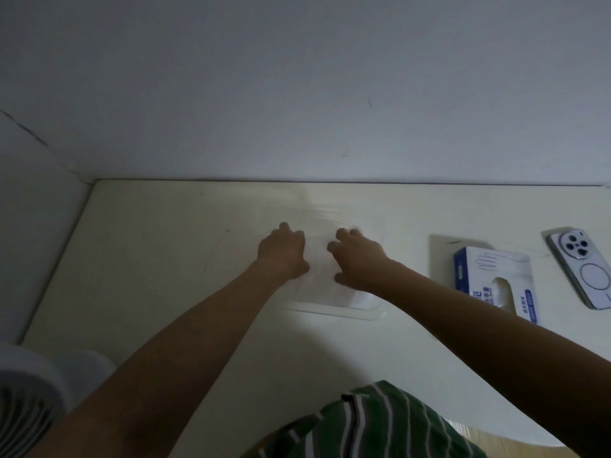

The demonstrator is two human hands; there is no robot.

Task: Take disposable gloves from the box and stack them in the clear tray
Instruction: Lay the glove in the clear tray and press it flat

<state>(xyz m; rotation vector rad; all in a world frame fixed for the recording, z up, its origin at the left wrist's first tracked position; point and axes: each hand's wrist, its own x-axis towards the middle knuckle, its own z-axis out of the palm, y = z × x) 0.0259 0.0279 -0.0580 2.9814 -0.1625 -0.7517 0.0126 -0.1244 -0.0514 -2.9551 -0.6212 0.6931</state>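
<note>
At the bottom of the frame I see a green striped shirt [373, 421], and at the lower left a round white fan [29, 401] that stands off the side of the bench [148, 259]. My two bare arms reach up from here to the middle of the frame.

My left hand [282, 251] and my right hand [358, 259] are both down in the clear tray [330, 314], side by side with a small gap between them. The fingers are curled and pressing down. I think they are flattening a thin see-through glove [319, 259] so it lies flat on the stack. The glove is so pale and blurry that I cannot tell if the hands pinch it or only press on it. I cannot count how many gloves are in the tray.

The tray sits in the middle of the frame. I think it is there so both hands reach it easily.

The glove box [496, 282] lies at the right of the frame, near the tray but not touching it. Its hole faces up, so my right hand can pull out the next glove fast.

A phone [582, 272] lies just past the box, at the far right. It is not in the way. Nothing sits between the box and the tray.

Behind it all is a plain wall [297, 94].
</note>
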